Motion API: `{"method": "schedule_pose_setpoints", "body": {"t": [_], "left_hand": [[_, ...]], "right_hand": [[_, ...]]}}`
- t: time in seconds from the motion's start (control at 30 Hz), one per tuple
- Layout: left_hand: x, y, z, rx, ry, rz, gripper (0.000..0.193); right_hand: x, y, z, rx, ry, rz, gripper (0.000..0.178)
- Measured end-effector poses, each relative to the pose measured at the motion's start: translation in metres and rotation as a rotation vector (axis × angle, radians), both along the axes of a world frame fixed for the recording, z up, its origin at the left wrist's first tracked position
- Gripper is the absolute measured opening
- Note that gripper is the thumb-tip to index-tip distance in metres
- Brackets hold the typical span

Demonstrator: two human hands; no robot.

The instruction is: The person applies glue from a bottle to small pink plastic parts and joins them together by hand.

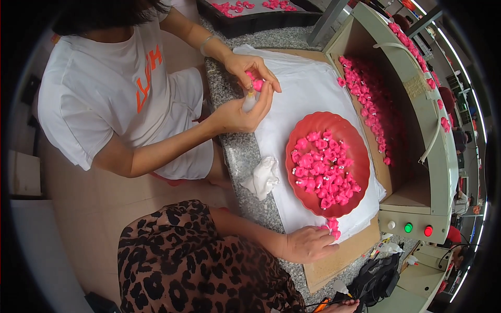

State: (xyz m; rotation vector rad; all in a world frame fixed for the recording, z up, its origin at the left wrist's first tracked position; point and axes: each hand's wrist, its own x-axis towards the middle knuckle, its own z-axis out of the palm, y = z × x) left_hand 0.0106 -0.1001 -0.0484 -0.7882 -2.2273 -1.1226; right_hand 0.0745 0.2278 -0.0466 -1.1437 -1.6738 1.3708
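My left hand [309, 245] reaches over the front edge of the white paper, its fingers closed at a small pink plastic figure [334, 233] just below the bowl. At the lower edge my right hand [343, 307] shows only in part, its fingers closed; what they hold is hard to make out. Beside it lie an orange-and-black item [321, 304] and a small white-tipped bottle [340, 286]. A scalloped red bowl [360, 156] holds many pink figures [323, 169] with small whitish parts.
Across the corner, a co-worker's hands [248, 104] hold a pink piece and a small bottle. A crumpled white cloth [262, 177] lies by the bowl. On the right, a pale machine [417, 221] with buttons has pink figures inside. A black tray [261, 22] stands behind; black straps [374, 276] lie near me.
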Motion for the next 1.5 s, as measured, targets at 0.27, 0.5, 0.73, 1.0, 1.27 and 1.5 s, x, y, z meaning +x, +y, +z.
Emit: {"method": "schedule_pose_setpoints", "body": {"t": [0.27, 0.5, 0.73, 1.0, 1.27, 1.5], "left_hand": [[-0.002, 0.002, -0.001, 0.002, 0.006, -0.006, 0.022], [-0.002, 0.002, -0.002, 0.009, 0.01, -0.011, 0.021], [-0.001, 0.003, -0.001, 0.021, -0.005, 0.004, 0.02], [-0.002, 0.002, -0.001, 0.006, 0.003, 0.005, 0.021], [-0.002, 0.001, 0.0, 0.015, 0.0, 0.005, 0.021], [-0.002, 0.002, -0.001, 0.009, 0.006, 0.0, 0.022]], "right_hand": [[0.0, 0.007, -0.006, -0.078, 0.008, -0.049, 0.02], [-0.006, -0.023, 0.011, 0.074, 0.089, -0.002, 0.025], [-0.004, -0.003, -0.003, 0.054, 0.102, -0.055, 0.026], [-0.006, -0.024, 0.009, 0.124, 0.097, 0.032, 0.026], [0.0, 0.002, -0.007, 0.029, 0.027, -0.016, 0.025], [0.004, 0.02, -0.016, 0.115, -0.034, 0.047, 0.023]]}}
